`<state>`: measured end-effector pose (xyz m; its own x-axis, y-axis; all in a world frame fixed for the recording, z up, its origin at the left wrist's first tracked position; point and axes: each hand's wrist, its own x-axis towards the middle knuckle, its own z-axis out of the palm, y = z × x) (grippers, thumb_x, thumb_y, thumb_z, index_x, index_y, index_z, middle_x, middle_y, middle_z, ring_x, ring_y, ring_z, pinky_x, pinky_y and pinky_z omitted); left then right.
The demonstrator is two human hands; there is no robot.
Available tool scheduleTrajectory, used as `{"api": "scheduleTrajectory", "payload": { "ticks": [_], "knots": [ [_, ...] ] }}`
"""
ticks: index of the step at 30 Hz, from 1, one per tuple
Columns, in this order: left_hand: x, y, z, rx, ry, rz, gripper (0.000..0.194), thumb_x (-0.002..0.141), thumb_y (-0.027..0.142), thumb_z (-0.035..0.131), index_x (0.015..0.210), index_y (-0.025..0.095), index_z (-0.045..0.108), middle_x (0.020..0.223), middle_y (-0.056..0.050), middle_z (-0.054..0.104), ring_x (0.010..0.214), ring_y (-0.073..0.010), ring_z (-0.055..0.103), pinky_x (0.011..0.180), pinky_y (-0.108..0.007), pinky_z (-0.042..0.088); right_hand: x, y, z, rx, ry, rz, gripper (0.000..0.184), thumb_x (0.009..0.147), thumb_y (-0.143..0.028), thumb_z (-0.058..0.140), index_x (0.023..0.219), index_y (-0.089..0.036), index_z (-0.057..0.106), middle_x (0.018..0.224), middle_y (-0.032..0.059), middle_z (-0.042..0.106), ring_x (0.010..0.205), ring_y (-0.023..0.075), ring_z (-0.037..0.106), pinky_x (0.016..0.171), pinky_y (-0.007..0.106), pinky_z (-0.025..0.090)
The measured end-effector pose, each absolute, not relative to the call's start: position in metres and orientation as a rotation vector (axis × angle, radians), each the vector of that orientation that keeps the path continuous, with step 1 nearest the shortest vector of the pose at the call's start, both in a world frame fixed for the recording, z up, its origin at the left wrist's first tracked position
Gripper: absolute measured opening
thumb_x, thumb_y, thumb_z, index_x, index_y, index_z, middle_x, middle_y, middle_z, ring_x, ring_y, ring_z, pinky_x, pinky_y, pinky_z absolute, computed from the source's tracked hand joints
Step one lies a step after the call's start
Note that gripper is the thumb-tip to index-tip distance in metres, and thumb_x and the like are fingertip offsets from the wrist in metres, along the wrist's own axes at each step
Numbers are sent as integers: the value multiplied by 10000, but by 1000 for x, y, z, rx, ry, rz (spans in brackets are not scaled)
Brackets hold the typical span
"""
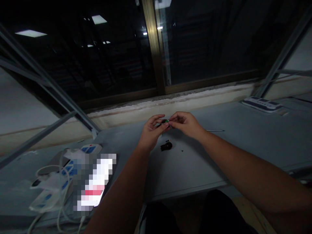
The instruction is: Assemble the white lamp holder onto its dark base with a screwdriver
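Both my hands meet above the grey table [243, 143] near its far edge. My left hand [151, 130] and my right hand [185, 123] each pinch a small part with a green piece [165, 121] between fingertips. The part is too small and dim to name. Just below my hands a small black object [166, 146] lies on the table, with tiny dark bits [181, 150] beside it.
A thin metal rod [215, 130] lies right of my hands. White power strips with cables [56, 175] and a lit phone [96, 182] sit at the left. Another power strip [262, 104] rests at the far right. A dark window [156, 48] and metal frame bars [48, 87] stand behind.
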<state>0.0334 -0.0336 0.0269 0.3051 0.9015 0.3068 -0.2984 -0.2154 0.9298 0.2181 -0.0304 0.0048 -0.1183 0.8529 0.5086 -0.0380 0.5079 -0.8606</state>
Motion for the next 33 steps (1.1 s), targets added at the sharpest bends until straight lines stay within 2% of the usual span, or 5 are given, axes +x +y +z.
{"api": "scheduleTrajectory", "payload": {
  "ticks": [11,15,21,28,33],
  "knots": [
    [29,-27,32,1230,731,1244,358,758,372,863,968,189,639,860,-11,711,852,-162,725,783,-284,561,229,-27,5,-866,-1717,658,281,943,-427,610,922,-174,729,783,33,702,692,141,607,662,287,475],
    [28,-23,32,1203,776,1341,338,765,357,830,866,194,552,882,-19,699,811,-148,684,723,-273,529,237,-27,2,-939,-1952,523,116,861,-218,665,912,-187,764,851,45,730,768,167,624,753,319,472],
    [27,-19,30,1191,817,1358,401,759,276,787,719,206,395,790,-5,653,701,-115,625,637,-237,458,233,-32,-6,-858,-2299,524,325,757,-123,744,1061,-230,787,1106,77,753,1035,232,684,976,383,509],
    [27,-23,32,1115,821,1331,462,670,145,747,1108,203,610,897,-23,709,828,-161,677,832,-332,553,219,-24,-22,-926,-2382,482,256,815,-126,682,1033,-185,802,1079,109,773,983,244,711,925,360,506],
    [28,-22,32,1166,824,1242,283,670,129,714,951,142,748,1049,-102,732,1004,-208,678,927,-358,572,217,-20,-21,-963,-2318,509,169,741,-59,663,804,-182,760,785,34,739,694,151,624,705,279,415]
  ]
}}
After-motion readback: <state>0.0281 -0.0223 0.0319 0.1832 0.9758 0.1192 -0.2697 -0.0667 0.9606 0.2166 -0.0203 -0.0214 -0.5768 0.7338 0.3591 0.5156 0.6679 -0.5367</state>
